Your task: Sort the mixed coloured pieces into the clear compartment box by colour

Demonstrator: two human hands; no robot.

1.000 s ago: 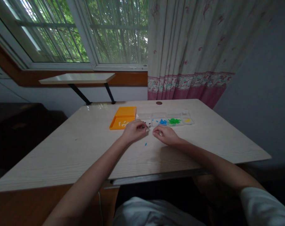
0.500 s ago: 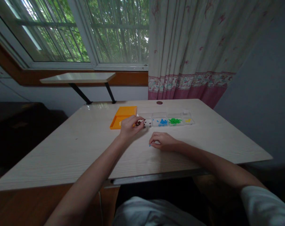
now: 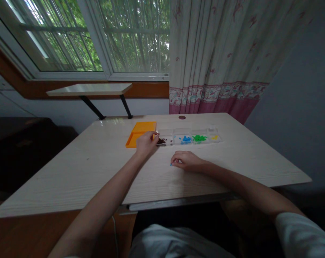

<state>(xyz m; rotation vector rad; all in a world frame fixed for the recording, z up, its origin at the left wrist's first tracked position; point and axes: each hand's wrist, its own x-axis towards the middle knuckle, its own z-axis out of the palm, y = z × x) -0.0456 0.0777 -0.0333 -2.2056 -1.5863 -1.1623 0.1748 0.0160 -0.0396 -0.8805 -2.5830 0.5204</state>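
Observation:
My left hand (image 3: 146, 144) is at the left end of a clear compartment tray (image 3: 169, 144), thumb and forefinger closed together beside a heap of small dark brown pieces (image 3: 161, 141). A dark speck shows at those fingertips, too small to make out. My right hand (image 3: 187, 161) rests lower on the table, pinching a tiny blue piece (image 3: 171, 165) whose end sticks out. Further along the tray lie small blue pieces (image 3: 186, 139), green pieces (image 3: 199, 138) and a few yellow ones (image 3: 214, 137). An open orange case (image 3: 143, 126) lies just beyond my left hand, which partly hides it.
Both arms lie over the pale wooden table (image 3: 98, 179). A small raised shelf (image 3: 92, 89) on black supports stands at the back left. Behind the table are a barred window and a patterned curtain (image 3: 200, 57). A dark round cap (image 3: 182, 117) sits near the back edge.
My left hand has drawn a little to the left, uncovering more of the dark brown pieces. My right hand stays almost in place with the blue piece.

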